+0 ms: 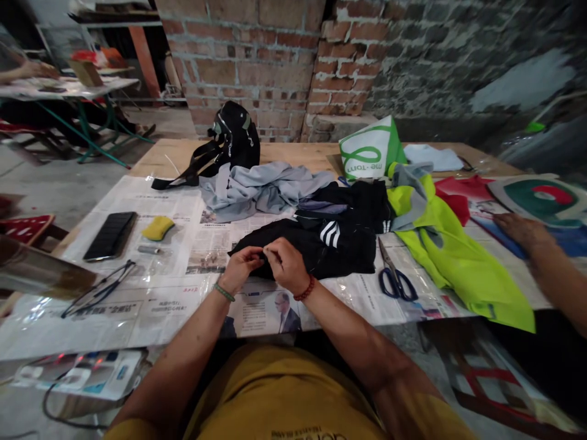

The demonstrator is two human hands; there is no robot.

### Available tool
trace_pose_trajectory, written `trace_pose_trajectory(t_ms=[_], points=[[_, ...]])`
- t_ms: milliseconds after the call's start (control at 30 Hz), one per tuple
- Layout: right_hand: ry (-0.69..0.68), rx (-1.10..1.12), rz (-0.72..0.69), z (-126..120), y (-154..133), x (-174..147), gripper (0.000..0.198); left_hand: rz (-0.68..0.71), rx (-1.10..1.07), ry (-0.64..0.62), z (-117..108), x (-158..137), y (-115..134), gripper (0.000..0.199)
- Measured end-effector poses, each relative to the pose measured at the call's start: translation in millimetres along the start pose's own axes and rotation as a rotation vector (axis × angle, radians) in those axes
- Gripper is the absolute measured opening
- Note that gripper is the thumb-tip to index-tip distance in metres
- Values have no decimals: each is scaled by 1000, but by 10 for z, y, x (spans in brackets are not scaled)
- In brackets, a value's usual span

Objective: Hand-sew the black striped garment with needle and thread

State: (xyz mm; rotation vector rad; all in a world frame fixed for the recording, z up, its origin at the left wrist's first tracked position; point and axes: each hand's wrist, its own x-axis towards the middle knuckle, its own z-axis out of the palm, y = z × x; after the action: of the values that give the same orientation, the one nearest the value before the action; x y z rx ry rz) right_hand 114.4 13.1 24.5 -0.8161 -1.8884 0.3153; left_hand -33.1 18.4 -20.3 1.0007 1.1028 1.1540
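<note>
Cloth (305, 250), black with white stripes, lies on newspaper (158, 275) before you, probably light, soft and limp, best held by the edge your left hand (239, 267) seems to pinch, while your right hand (288, 261) beside it presses fingertips together, on what I cannot tell.

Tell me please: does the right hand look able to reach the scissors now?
Probably yes: the scissors lie uncovered on the newspaper, to the right of the right hand, though it seems busy at the black garment and may need to leave that first.
</note>
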Motion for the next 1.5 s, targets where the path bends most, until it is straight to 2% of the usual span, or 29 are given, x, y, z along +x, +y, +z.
trace_pose_trajectory(t_ms=[100,233,300,367,567,733,1133,1333,1500], points=[[9,211,261,-56,-29,153,10,-7,-39,-3,6,-15,36,30],[0,672,641,-142,63,292,20,-44,-130,22,10,-41,81,26],[-2,849,749,-215,129,372,25,-67,-158,33,7,-43,85,25],[-7,925,801,-306,192,477,28,-66,-154,49,1,-38,82,24],[54,886,759,-550,330,814,28,-52,-125,91,-22,-15,73,21],[70,847,729,-666,371,972,23,-51,-132,89,-37,-24,82,21],[106,836,710,-721,581,1208,18,-54,-168,99,-36,-24,94,23],[120,823,707,-717,588,1201,18,-53,-165,98,-31,-20,95,23],[87,832,798,-559,530,909,21,-60,-170,100,-44,-12,90,22]])
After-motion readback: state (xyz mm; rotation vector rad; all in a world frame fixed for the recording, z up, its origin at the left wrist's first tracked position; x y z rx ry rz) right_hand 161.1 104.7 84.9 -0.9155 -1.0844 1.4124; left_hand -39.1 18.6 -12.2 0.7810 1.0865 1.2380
